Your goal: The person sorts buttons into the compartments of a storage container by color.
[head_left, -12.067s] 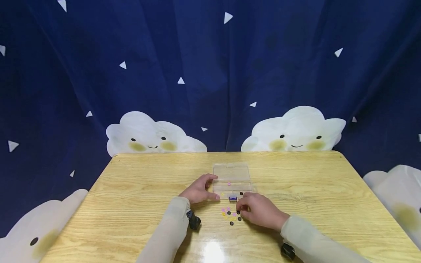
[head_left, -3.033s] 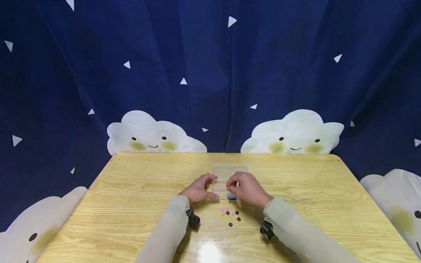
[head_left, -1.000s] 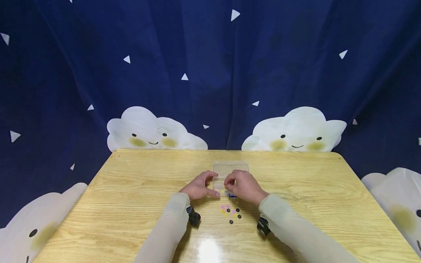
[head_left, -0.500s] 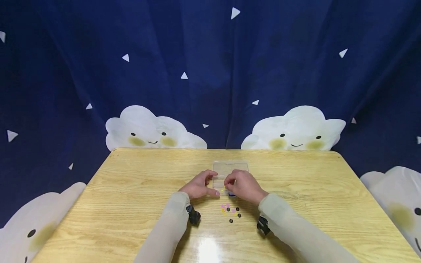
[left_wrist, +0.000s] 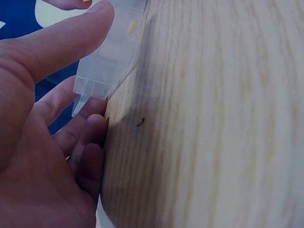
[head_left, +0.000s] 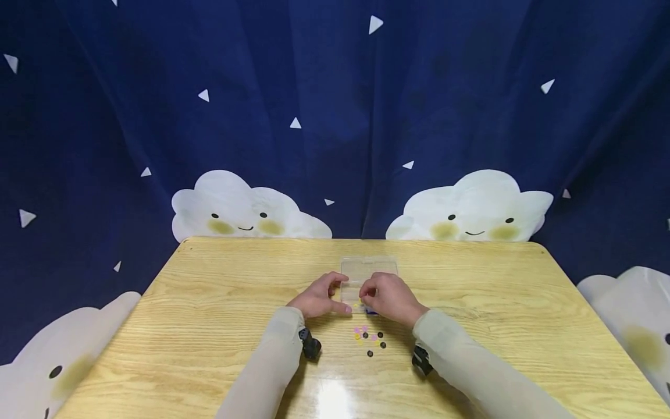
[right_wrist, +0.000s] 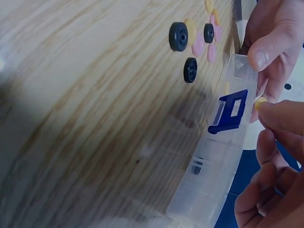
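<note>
A clear plastic box (right_wrist: 204, 190) with compartments stands on the table, its lid (head_left: 361, 267) folded back. My left hand (head_left: 318, 295) grips the box's left end, thumb at the front edge and fingers behind. Over the box, my right hand (head_left: 389, 298) pinches a small yellow button (right_wrist: 259, 103) between thumb and forefinger. On the front of the box is a dark blue latch (right_wrist: 232, 111). Inside lie another yellow button (left_wrist: 132, 26) and a black button (right_wrist: 197, 166). The right hand hides part of the box in the head view.
In front of the box lie several loose buttons: black (head_left: 370, 354), pink (right_wrist: 197, 46) and yellow (right_wrist: 190, 31). The wooden table (head_left: 235, 273) ends at the back against a dark blue curtain (head_left: 335, 116) with clouds and triangles.
Twelve seconds ago my right hand was by the loose buttons; since then it has moved left and back over the box with a yellow button. During the last second both hands stay nearly still.
</note>
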`<state>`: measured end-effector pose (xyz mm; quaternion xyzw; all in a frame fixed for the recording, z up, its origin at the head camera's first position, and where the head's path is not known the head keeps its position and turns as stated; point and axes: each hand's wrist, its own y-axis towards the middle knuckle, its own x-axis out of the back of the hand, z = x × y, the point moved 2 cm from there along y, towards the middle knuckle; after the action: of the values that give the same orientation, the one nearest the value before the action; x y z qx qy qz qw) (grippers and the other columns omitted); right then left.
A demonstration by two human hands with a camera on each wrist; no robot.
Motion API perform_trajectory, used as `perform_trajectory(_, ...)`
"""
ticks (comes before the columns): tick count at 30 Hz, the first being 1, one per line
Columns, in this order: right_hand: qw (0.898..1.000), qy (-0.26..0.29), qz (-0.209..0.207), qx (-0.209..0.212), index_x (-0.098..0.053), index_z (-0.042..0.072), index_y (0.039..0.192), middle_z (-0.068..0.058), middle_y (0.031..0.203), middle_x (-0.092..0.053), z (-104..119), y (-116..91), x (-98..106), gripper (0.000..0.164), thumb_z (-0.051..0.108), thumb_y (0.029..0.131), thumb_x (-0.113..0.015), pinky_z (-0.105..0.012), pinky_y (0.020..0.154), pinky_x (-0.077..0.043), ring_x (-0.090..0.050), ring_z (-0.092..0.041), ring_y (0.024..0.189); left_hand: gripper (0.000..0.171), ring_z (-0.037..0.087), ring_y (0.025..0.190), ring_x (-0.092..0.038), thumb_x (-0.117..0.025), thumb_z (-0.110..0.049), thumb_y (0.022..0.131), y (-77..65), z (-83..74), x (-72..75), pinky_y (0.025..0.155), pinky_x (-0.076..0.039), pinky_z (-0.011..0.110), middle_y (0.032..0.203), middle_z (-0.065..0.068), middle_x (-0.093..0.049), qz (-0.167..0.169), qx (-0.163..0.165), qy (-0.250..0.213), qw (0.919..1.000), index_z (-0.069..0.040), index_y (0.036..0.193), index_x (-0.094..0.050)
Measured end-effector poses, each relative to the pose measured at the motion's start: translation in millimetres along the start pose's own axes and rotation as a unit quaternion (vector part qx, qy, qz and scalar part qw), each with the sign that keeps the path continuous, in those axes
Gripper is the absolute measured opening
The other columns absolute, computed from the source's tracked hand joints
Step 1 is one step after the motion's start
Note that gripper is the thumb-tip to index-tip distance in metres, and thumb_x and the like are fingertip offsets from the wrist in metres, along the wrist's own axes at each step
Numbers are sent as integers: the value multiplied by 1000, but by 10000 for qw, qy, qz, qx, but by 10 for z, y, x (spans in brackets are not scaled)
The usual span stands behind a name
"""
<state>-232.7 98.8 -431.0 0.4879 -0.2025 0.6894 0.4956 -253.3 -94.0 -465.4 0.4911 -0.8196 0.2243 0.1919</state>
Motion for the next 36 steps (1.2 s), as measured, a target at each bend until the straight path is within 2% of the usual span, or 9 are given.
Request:
perform_trajectory(20, 9995, -159, -33, 278, -78, 14, 82, 5, 76, -64, 35, 10, 21, 5, 10, 82, -76, -21, 64, -45, -51, -4, 66, 73, 24, 112, -44, -83, -24, 81, 4, -10, -11, 95, -39, 41, 139, 12, -49, -27, 42, 21, 10000, -16, 143, -48)
perform_trajectory(24, 9997, -142, -19, 218, -78, 14, 83, 6, 76, -64, 32, 6, 25, 5, 10, 83, -76, -21, 65, -46, -52, -4, 67, 74, 23, 111, -44, -84, -24, 80, 9, -12, -9, 95, -40, 40, 137, 11, -49, -28, 12, 25, 10000, -16, 143, -48)
perform_trajectory(31, 9999, 99, 71, -18, -78, 15, 84, 8, 78, -63, -45, -42, 64, 7, 12, 87, -72, -22, 67, -46, -51, -3, 68, 75, 23, 112, -45, -85, -23, 79, 19, -5, -15, 97, -39, 41, 135, 10, -50, -32, -27, 15, 10000, -14, 143, -48)
perform_trajectory(36, 9992, 373, 82, 69, -78, 12, 88, 8, 79, -64, -76, -133, 147, 8, 13, 89, -70, -22, 68, -45, -52, -3, 70, 74, 22, 109, -45, -85, -21, 78, 23, 3, -14, 95, -39, 38, 132, 9, -51, -62, -75, 33, 9999, -14, 142, -48)
